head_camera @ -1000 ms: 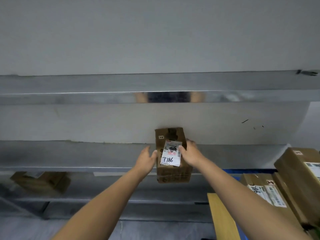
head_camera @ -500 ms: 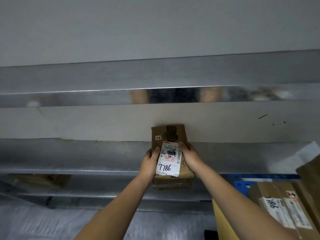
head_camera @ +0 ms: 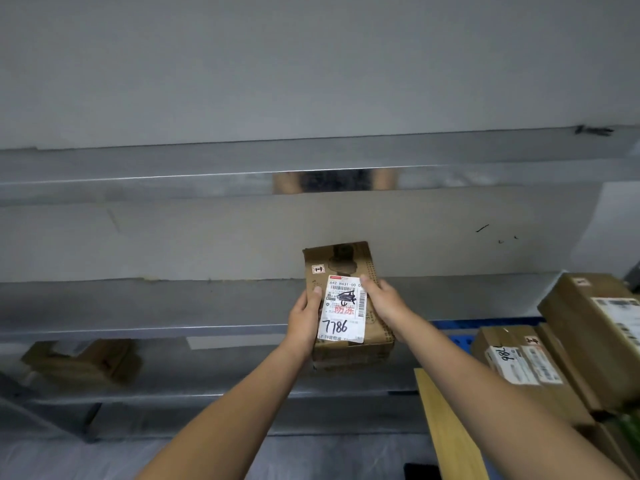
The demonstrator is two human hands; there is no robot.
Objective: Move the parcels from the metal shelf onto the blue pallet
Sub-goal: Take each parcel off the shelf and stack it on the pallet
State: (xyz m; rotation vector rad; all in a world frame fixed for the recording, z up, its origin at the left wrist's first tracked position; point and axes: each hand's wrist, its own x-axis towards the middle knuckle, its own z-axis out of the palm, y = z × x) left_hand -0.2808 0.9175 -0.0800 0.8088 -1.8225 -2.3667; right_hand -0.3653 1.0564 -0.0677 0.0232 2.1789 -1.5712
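Observation:
A small brown cardboard parcel (head_camera: pixel 341 261) with a white label reading 7786 is held in front of the metal shelf (head_camera: pixel 138 303), its near end past the shelf's front edge. My left hand (head_camera: pixel 304 318) grips its left side and my right hand (head_camera: pixel 384 303) grips its right side, thumbs on top. The blue pallet (head_camera: pixel 460 341) shows as a blue strip at the right, behind stacked parcels (head_camera: pixel 526 362).
Another brown parcel (head_camera: pixel 83 362) lies on the lower shelf level at the left. A taller box (head_camera: pixel 595 327) stands at the far right on the stack. A yellow wooden board (head_camera: pixel 446 427) leans at the lower right. A grey wall rises behind the shelf.
Both hands have closed on the parcel's sides and drawn it toward me off the shelf. The view has shifted a little, bringing the stacked parcels at the right back in.

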